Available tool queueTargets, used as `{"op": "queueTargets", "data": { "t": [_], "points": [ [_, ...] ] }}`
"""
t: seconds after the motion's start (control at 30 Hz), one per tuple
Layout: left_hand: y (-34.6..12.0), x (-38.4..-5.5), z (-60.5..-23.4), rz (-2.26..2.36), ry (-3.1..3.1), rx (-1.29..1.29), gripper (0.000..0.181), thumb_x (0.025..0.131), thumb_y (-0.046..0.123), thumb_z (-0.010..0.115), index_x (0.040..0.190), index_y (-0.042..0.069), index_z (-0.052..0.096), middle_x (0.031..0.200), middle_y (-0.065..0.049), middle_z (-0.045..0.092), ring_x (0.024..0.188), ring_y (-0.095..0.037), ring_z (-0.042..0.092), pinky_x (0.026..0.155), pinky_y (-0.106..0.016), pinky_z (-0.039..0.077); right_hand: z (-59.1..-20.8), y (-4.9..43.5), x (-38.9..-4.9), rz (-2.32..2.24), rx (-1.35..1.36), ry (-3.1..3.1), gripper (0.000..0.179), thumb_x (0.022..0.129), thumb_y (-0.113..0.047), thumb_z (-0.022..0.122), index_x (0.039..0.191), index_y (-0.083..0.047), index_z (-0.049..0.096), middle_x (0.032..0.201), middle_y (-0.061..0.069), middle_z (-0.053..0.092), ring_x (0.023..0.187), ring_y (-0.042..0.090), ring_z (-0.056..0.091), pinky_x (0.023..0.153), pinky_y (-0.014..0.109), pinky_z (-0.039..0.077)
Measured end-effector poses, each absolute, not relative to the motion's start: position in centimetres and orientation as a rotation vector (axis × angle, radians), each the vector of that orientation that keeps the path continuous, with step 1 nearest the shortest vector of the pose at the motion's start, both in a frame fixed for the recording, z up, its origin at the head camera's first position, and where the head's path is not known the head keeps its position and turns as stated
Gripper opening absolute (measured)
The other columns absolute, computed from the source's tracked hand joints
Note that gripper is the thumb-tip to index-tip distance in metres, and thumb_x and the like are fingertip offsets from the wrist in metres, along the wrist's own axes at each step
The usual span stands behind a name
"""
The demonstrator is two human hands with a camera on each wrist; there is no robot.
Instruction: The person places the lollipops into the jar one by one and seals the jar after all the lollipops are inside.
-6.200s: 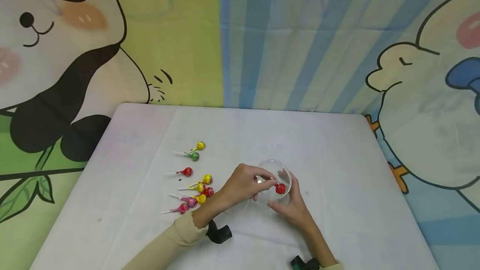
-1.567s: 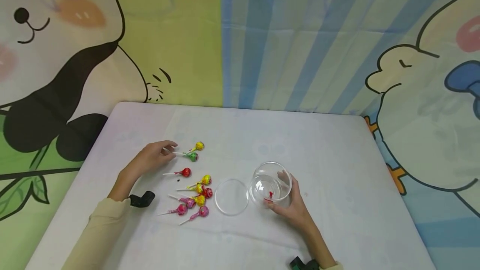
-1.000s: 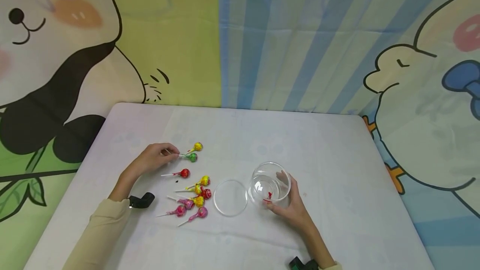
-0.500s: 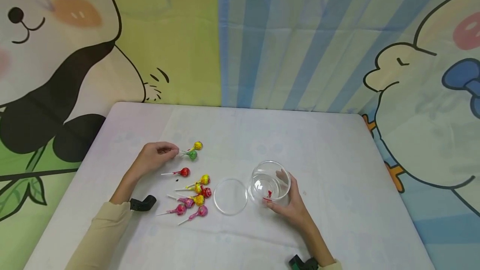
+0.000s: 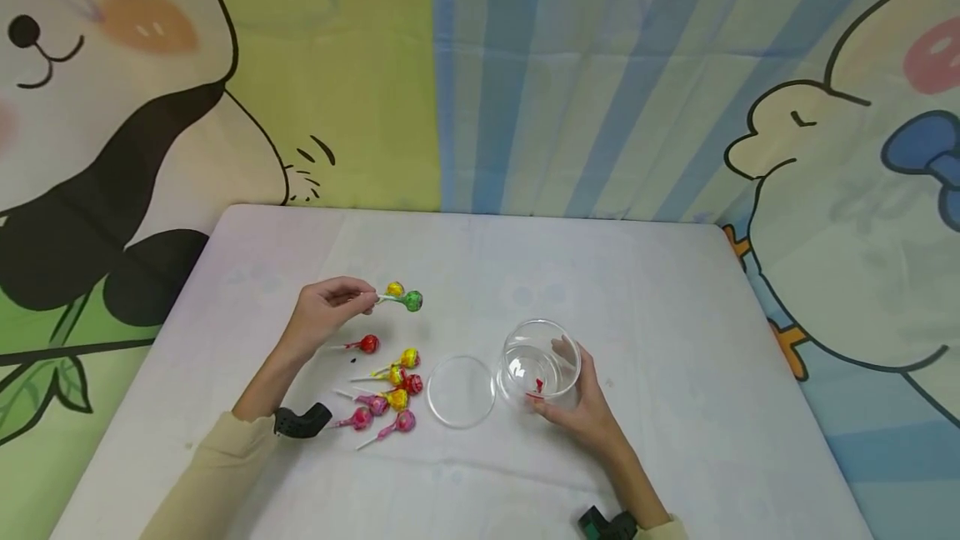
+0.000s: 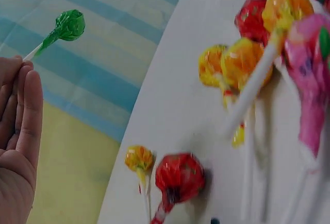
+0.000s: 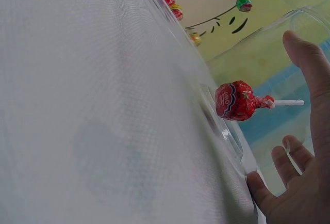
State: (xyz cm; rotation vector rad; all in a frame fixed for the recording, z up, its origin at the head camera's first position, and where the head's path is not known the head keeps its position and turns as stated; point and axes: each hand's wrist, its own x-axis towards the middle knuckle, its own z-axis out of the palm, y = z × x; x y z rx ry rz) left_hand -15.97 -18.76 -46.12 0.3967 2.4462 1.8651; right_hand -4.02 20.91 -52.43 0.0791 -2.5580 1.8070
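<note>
My left hand (image 5: 324,312) pinches a green lollipop (image 5: 412,301) by the end of its white stick. In the left wrist view the green candy (image 6: 70,25) is held up off the table, its head pointing away from the fingertips. My right hand (image 5: 587,407) grips the side of a clear round jar (image 5: 534,336), which stands uncovered on the table. Inside that jar, the right wrist view shows a red lollipop (image 7: 236,101), head at the bottom and stick upward. A clear round lid (image 5: 461,391) lies flat just left of the jar.
A yellow lollipop (image 5: 395,288) lies behind the green one. Nearer me are a red lollipop (image 5: 368,344) and a cluster of yellow, red and pink lollipops, including a pink one (image 5: 405,421) at the front. All lie on the white table (image 5: 637,298), before a cartoon-printed curtain (image 5: 585,90).
The left hand came from the jar to the far-left lollipops, took the green one by its stick and lifted it rightward. The right hand stays on the jar. The lid now shows beside it.
</note>
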Motion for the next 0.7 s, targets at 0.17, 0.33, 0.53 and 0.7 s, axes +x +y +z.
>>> {"op": "queueTargets", "data": {
  "t": [0.17,0.33,0.53,0.7],
  "points": [
    [-16.7,-14.9,-44.7,1.965,2.368,0.412,0.021,0.089,0.013,0.069,0.101,-0.004,0.067,0.082,0.013,0.069,0.073,-0.010,0.066,0.071,-0.019,0.056,-52.5,20.8,-4.2,1.801,0.095,-2.570,0.104,0.066,-0.012,0.088,0.148,-0.024,0.026,0.149,0.006,0.042,0.139,0.025,0.038,0.108,0.011,0.023],
    [-14.8,-14.0,-43.5,2.044,2.278,0.460,0.016,0.089,0.009,0.069,0.098,-0.004,0.067,0.086,0.012,0.069,0.073,-0.006,0.066,0.071,-0.020,0.056,-52.6,20.7,-4.3,1.811,0.118,-2.552,0.102,0.067,-0.014,0.089,0.147,-0.026,0.027,0.147,0.005,0.043,0.138,0.026,0.039,0.107,0.010,0.023],
    [-12.3,-13.3,-43.1,2.038,2.204,0.565,0.013,0.090,0.007,0.068,0.097,-0.003,0.068,0.084,0.010,0.068,0.074,-0.008,0.066,0.069,-0.024,0.057,-52.3,20.7,-4.1,1.775,0.115,-2.560,0.104,0.066,-0.013,0.089,0.148,-0.023,0.026,0.147,0.006,0.044,0.136,0.025,0.039,0.108,0.013,0.025],
    [-11.0,-12.7,-43.0,1.936,2.171,0.596,0.015,0.090,0.013,0.069,0.099,0.001,0.071,0.087,0.004,0.071,0.075,-0.011,0.068,0.071,-0.028,0.058,-52.3,20.5,-4.0,1.752,0.082,-2.566,0.103,0.065,-0.014,0.089,0.147,-0.024,0.028,0.146,0.004,0.045,0.137,0.023,0.038,0.107,0.010,0.023]
  ]
}}
